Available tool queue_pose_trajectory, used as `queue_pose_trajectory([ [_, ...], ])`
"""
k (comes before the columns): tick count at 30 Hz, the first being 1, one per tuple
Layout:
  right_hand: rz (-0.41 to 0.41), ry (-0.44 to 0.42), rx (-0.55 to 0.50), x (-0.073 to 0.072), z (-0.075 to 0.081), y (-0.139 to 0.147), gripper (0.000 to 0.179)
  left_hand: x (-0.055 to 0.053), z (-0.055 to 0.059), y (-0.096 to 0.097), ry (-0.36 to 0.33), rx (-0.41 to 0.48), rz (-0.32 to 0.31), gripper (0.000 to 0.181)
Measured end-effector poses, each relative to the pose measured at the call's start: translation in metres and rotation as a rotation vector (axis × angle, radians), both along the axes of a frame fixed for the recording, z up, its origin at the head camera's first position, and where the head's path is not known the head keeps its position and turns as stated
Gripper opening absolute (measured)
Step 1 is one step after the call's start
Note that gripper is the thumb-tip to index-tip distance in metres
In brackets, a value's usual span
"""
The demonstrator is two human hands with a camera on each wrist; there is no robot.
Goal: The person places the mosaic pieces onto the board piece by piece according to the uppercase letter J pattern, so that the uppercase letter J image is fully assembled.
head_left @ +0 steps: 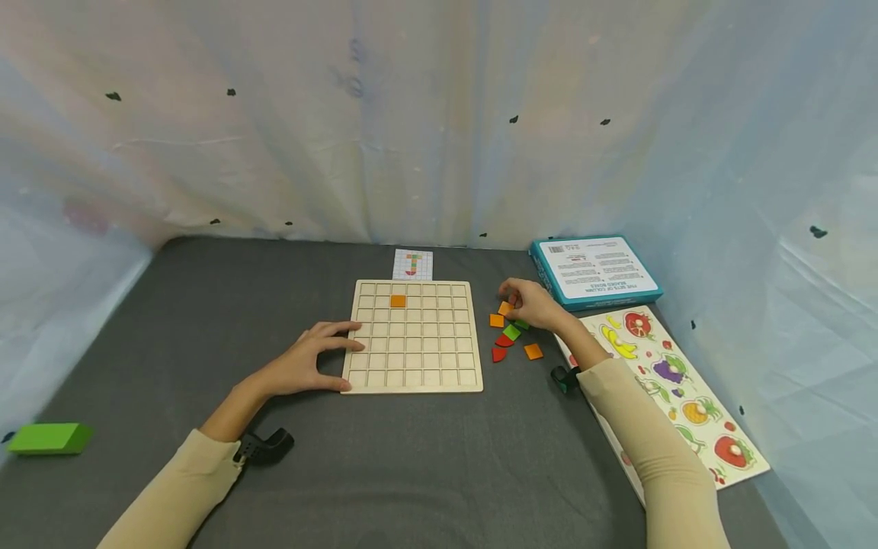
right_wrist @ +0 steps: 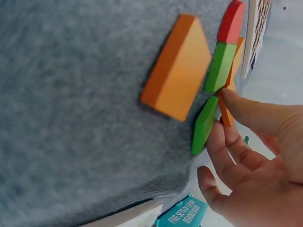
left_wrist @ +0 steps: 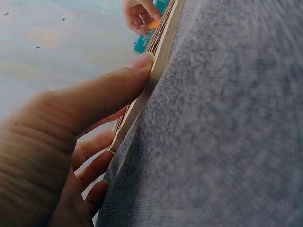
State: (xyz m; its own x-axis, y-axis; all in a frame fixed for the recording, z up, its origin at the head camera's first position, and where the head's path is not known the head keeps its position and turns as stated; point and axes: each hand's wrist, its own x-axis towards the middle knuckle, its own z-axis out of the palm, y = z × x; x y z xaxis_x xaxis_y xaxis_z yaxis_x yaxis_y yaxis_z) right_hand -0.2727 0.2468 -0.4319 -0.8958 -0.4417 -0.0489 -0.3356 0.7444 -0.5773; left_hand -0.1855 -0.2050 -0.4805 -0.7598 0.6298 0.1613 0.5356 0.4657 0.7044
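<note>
A wooden grid board (head_left: 414, 364) lies flat on the grey cloth, with one orange square tile (head_left: 398, 301) in its top row. My left hand (head_left: 306, 364) touches the board's left side, thumb at the near corner and fingers spread further up; in the left wrist view the thumb (left_wrist: 113, 87) presses the board's edge. To the right of the board, my right hand (head_left: 536, 303) pinches an orange square tile (right_wrist: 225, 111) between thumb and fingers. Around it lie more orange squares (head_left: 533, 351), green tiles (head_left: 511, 332) and red curved-edge tiles (head_left: 499, 354).
A card with a coloured pattern (head_left: 413, 264) lies just beyond the board. At the back right is a teal box (head_left: 597, 271), with a fruit-picture board (head_left: 675, 396) under the right forearm. A green block (head_left: 49, 439) sits at far left. Pale sheeting (head_left: 411, 152) hangs behind.
</note>
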Motion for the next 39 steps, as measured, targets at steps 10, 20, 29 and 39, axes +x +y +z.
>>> queue_pose_trajectory([
  [10, 0.035, -0.051, -0.049, -0.013, 0.011, -0.018, 0.020, 0.000, 0.001, -0.001, 0.019, -0.001, 0.001, 0.063],
  [20, 0.163, -0.098, -0.159, -0.033, 0.012, -0.079, 0.022, 0.001, 0.001, -0.001, 0.008, -0.006, 0.004, 0.063],
  [29, 0.206, -0.155, -0.193, -0.040, 0.010, -0.109, 0.019, 0.001, 0.000, 0.001, -0.003, 0.000, 0.001, 0.064],
  [39, 0.206, -0.136, -0.158, -0.039, 0.005, -0.122, 0.016, 0.001, -0.001, 0.000, -0.002, 0.001, -0.003, 0.063],
])
